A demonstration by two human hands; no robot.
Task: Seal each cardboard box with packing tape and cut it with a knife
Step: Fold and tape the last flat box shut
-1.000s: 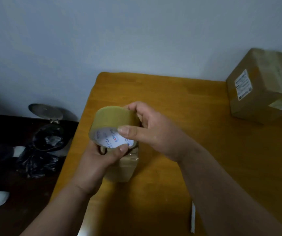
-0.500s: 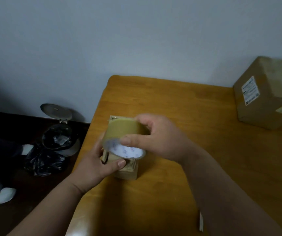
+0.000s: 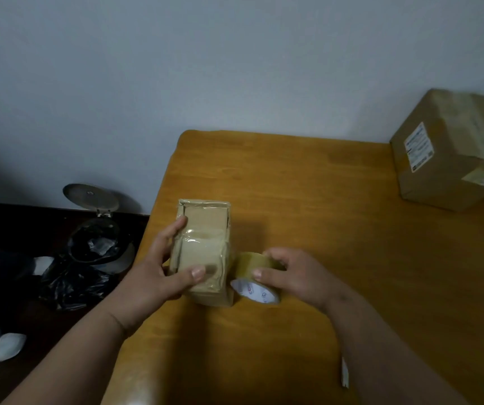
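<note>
While the small box (image 3: 202,252) stands on the wooden desk (image 3: 308,206) near its left edge, the left hand (image 3: 161,273) holds it: fingers curl around the box's left side and the thumb presses on its top, so this grip is clamped on the box. Shiny tape already covers the top of the box (it looks wrinkled at the near end). Just to the right of the box, touching its near right corner, sits the tape roll (image 3: 253,277), tilted so its white printed core faces the camera. The right hand (image 3: 296,276) grips the roll, fingers over its outer band and thumb on the near rim. Well to the right of the small box, at the far right of the desk, stands a bigger box (image 3: 451,159) bearing a white label. Left of the small box, down on the floor, a bin (image 3: 97,229) with its lid raised holds a black bag.
</note>
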